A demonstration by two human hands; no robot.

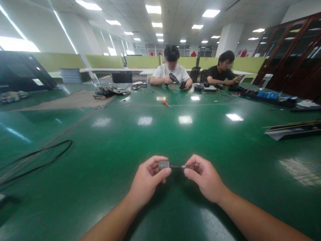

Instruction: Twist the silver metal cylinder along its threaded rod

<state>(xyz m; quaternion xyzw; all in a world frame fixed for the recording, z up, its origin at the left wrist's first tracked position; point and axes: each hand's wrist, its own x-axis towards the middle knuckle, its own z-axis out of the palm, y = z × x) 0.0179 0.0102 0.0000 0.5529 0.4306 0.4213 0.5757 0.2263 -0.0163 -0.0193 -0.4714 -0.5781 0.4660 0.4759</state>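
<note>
Near the front middle of the green table, my left hand (pixel 150 177) is closed around a short grey metal cylinder (pixel 164 165), its thumb and fingers on the sides. A thin dark shaft (pixel 177 166) runs from the cylinder toward the right, lying about level. At its other end, my right hand (pixel 203 177) pinches a small shiny metal end piece (pixel 188 166), partly hidden by the fingers. Whether the cylinder, shaft and end piece are one part, I cannot tell. Both hands are just above the tabletop.
An orange-handled screwdriver (pixel 165 103) lies farther back on the green table (pixel 120 140). Two people sit across; one holds a power drill (pixel 174 78). Black cable (pixel 57 152) loops at left. A pile of parts (pixel 107 92) sits back left, a dark metal channel (pixel 296 130) at right.
</note>
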